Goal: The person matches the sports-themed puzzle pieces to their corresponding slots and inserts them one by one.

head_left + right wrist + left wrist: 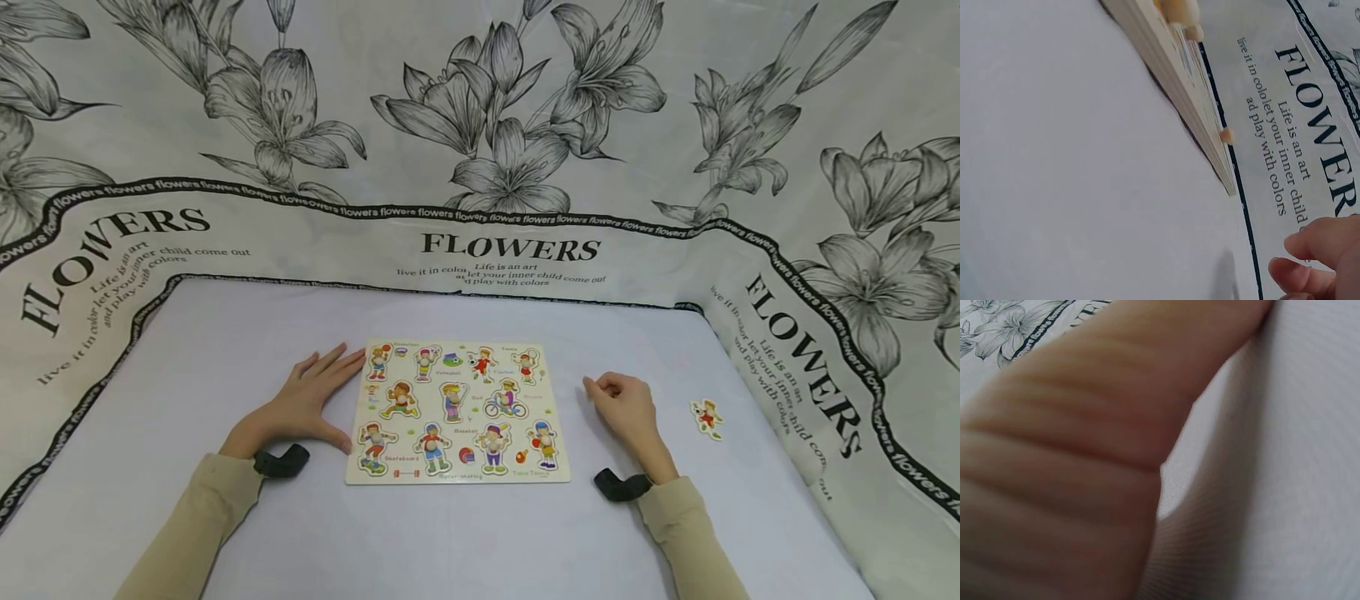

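A wooden peg puzzle board (472,478) with cartoon sports figures lies flat on the white table. My left hand (303,404) rests at its left side, fingers spread and fingertips at the board's edge; in the left wrist view skin of that hand (1079,456) fills much of the picture. Off the board's right side is my right hand (626,412), its fingers loosely curled around nothing. The right wrist view shows the thumb and fingers (1319,244) apart from the board's edge (1175,103). A loose footballer puzzle piece (707,419) lies right of my right hand.
White cloth (465,550) covers the table. A flower-printed curtain (510,150) with lettering borders the back and both sides. Each wrist wears a black camera mount, such as the left one (282,461). Small knobs (1227,135) stand up from the board.
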Available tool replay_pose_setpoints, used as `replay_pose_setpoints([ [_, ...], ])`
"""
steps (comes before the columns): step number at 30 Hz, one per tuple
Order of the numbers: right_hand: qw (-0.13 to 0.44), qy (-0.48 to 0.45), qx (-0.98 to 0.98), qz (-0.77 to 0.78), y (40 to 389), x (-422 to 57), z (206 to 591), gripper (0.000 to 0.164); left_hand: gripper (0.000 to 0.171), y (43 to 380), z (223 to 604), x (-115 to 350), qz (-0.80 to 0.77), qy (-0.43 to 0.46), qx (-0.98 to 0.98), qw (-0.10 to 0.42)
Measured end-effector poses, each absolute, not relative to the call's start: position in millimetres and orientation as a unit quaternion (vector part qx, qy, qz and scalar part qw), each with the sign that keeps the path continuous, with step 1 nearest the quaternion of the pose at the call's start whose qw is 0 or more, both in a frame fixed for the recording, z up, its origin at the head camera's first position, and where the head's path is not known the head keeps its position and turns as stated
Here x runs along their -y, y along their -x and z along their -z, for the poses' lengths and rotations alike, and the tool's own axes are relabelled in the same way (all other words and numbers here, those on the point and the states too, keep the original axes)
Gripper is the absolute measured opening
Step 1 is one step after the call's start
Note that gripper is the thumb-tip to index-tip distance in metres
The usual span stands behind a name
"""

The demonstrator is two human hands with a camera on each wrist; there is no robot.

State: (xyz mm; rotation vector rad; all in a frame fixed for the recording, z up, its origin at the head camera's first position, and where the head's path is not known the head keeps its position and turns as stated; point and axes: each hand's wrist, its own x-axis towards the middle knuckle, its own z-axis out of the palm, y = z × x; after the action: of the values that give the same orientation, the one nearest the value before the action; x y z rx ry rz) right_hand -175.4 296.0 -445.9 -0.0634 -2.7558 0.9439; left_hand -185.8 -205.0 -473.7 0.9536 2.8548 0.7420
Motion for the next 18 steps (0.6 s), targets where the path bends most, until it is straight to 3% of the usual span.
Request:
replay_pose_setpoints([
  [10,0.276,0.115,0.913,-0.276,177,-340,451,0.039,0.137,185,473,204,-0.239,-0.301,-0.923,0.027],
  [18,0.388,0.161,0.870,-0.258,175,-376,455,0.032,0.137,185,474,204,-0.241,-0.304,-0.921,0.026],
])
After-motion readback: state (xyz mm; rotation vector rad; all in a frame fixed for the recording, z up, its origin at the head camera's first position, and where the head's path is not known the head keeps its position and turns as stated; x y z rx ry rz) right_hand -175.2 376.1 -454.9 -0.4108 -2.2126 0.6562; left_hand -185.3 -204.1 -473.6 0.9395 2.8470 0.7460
